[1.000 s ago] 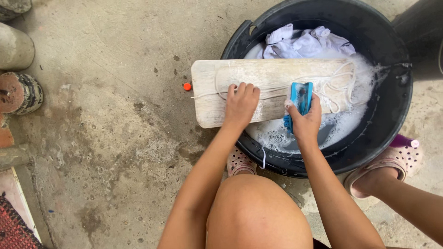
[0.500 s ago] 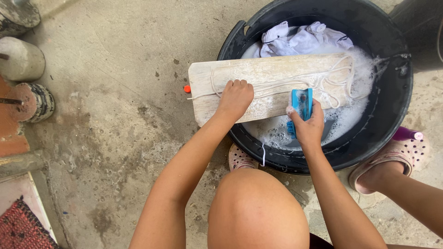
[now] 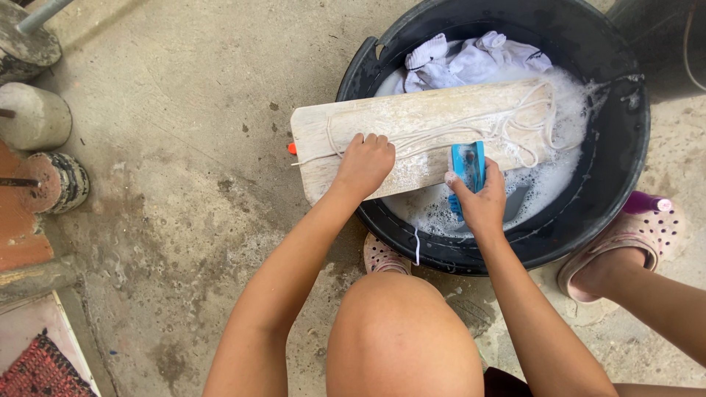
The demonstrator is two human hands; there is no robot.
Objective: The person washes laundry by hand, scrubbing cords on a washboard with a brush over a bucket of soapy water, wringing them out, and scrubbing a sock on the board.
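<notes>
I'm looking straight down over my knee [image 3: 401, 338] at a black tub [image 3: 625, 176] sitting on the concrete floor [image 3: 184, 147], with a pale wooden washboard [image 3: 412, 117] laid across its rim, its left end sticking out past the tub's edge. My left hand [image 3: 365, 163] is pressed flat on the near edge of the board, fingers [image 3: 371, 141] curled down onto a white cord [image 3: 456, 132], pinning it against the wood rather than wrapping around it. The cord runs along the board and bunches into loops at its right end. My right hand [image 3: 482, 202] has its fingers closed around a blue scrub brush [image 3: 468, 163], which sits at the board's near edge, right on the cord, over the suds. Soapy water [image 3: 544, 184] fills the tub below the board, and a heap of white laundry [image 3: 471, 59] lies on the far side, just behind the board. A small orange bit [image 3: 292, 148] sits on the floor just beside the board's left end. My feet are in pink perforated clogs, one [image 3: 384, 256] tucked against the tub's near wall, the other [image 3: 632, 239] out to the right. Over on the left stand a couple of rounded concrete blocks [image 3: 33, 117], and a red woven mat [image 3: 40, 367] shows in the bottom corner.
</notes>
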